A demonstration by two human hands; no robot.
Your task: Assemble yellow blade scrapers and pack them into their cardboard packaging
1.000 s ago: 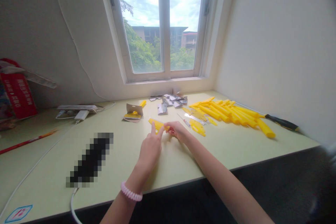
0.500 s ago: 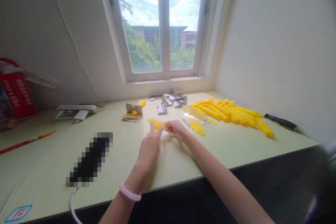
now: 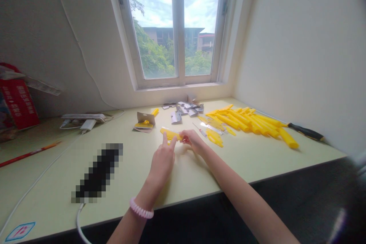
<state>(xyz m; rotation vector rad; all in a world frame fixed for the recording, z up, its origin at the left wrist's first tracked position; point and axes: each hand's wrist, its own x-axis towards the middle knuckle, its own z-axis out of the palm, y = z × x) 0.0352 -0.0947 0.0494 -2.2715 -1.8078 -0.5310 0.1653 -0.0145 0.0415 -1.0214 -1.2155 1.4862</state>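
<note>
A flat yellow plastic piece lies between my hands near the middle of the table. My left hand holds it from the near side, with two fingers spread over its edge. At its right end is my right hand, fingers closed around something small and reddish that I cannot make out. Just to the right lie more flat yellow pieces and a small screwdriver. Silver metal plates are scattered beyond my hands.
Yellow handles are piled at the right, beside a black-handled tool. A brown card with a yellow scraper stands left of centre. Further left are a power strip, a blurred dark object and a red pencil.
The yellow piece has tilted slightly between my hands. Both hands have hardly moved.
</note>
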